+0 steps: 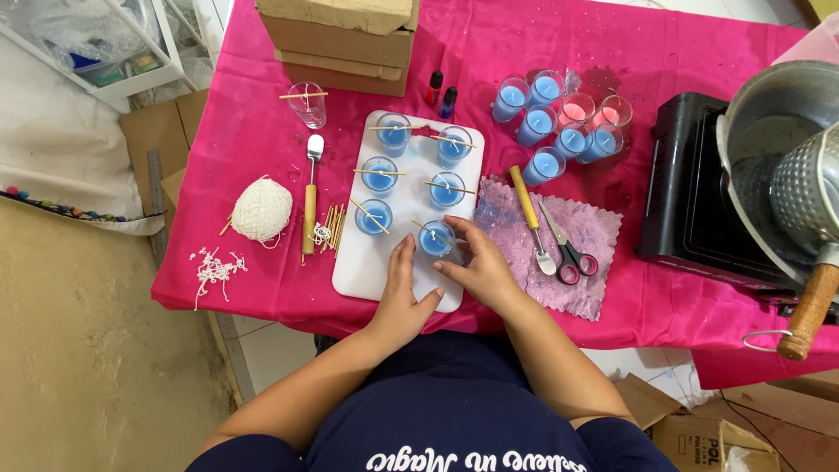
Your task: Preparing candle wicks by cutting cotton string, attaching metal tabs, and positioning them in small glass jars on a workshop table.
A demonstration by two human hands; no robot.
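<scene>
Pink tablecloth (262,105), white board (371,262) near our edge. Our left hand (400,297) lies flat and open on the board, touching the nearest blue candle glass (436,238); our right hand (479,267) cups that glass loosely, fingers curled. Five more glasses (378,175) fill the board, scissors (566,249) on a cloth to the right.
</scene>
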